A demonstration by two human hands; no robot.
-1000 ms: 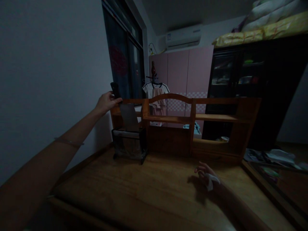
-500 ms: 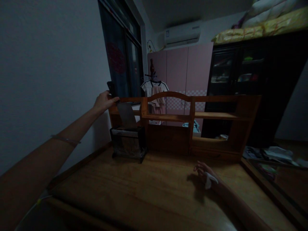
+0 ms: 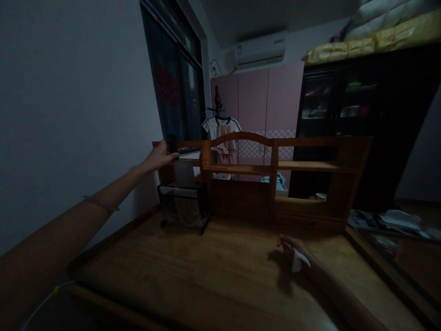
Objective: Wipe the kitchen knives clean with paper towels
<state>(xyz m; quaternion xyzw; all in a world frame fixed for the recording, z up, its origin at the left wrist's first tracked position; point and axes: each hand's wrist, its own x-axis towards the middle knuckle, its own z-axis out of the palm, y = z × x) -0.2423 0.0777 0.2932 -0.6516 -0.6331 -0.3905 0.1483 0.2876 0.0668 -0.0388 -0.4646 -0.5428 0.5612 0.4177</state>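
My left hand (image 3: 161,156) is closed around the black handle (image 3: 172,143) of a cleaver. Its broad grey blade (image 3: 184,173) points down, with the lower end hidden inside a dark knife holder (image 3: 181,207) that has a see-through front. The holder stands on the wooden desk (image 3: 193,266), at the left end of the shelf unit. My right hand (image 3: 291,248) hovers low over the desk's right half, fingers loosely bent and nothing visible in them. A white piece, like tissue or cloth (image 3: 299,261), sits at its wrist side; how it is attached cannot be made out.
A wooden shelf unit (image 3: 241,168) runs along the desk's far edge. A white wall (image 3: 86,115) and a dark window (image 3: 175,82) are on the left. Beyond stand a pink wardrobe (image 3: 253,101), hanging clothes (image 3: 222,133) and a dark cabinet (image 3: 386,101). The room is dim.
My left hand has moved down and slightly right, lowering the cleaver. The blade has become more upright and shows less above the holder. My right hand has barely moved.
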